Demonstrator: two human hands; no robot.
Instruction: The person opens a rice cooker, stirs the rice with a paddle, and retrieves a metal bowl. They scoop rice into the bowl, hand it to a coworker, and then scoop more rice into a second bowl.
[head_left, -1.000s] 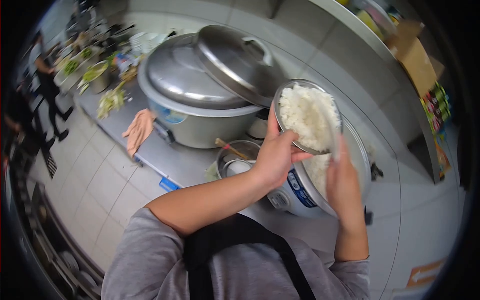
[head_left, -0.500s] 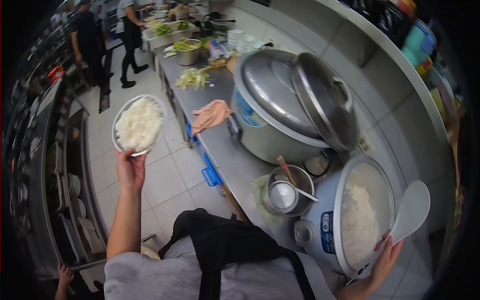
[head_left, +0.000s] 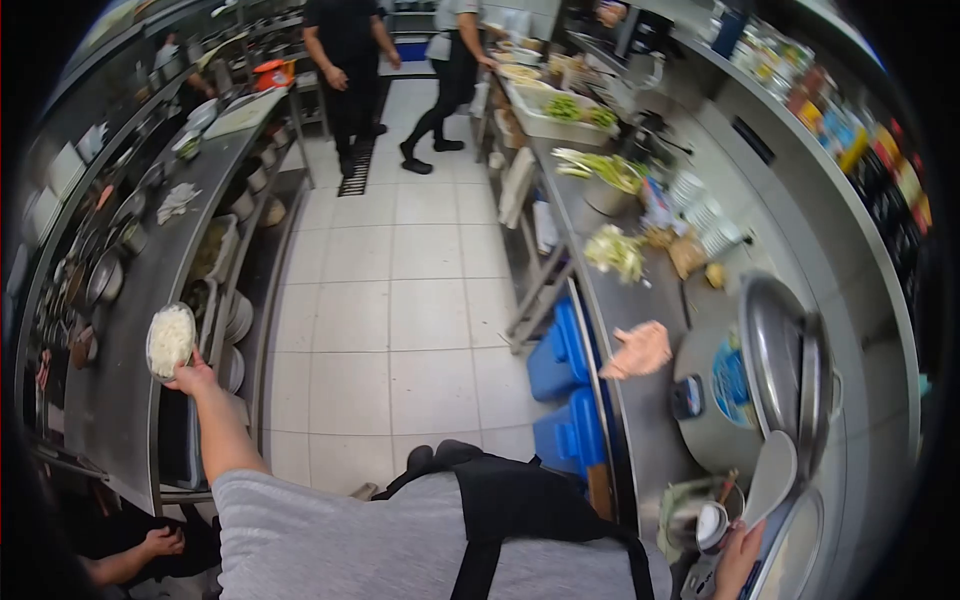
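Observation:
Out to the left, my left hand (head_left: 193, 376) grips the rim of a bowl of white rice (head_left: 171, 342), which overlaps the edge of the left steel counter (head_left: 110, 410) in this view. My right hand (head_left: 738, 562) is closed round the handle of a pale rice paddle (head_left: 774, 477), its blade pointing up. Under that hand, at the lower right, is the open rice cooker (head_left: 800, 545), partly cut off by the view. Beside it stands a metal pot with a small white cup (head_left: 712, 524) inside. A large lidded cooker (head_left: 715, 425) sits just beyond the paddle.
On the right counter lie an orange cloth (head_left: 637, 350), chopped greens (head_left: 614, 252) and a pot of stalks (head_left: 607, 190). Blue bins (head_left: 570, 440) stand beneath it. Two people (head_left: 345, 70) stand up the aisle; another person's hand (head_left: 162, 542) shows at lower left.
My body and view have turned left, toward the left counter. The bowl of rice has moved from over the aisle to that counter's edge. The paddle stays in my right hand.

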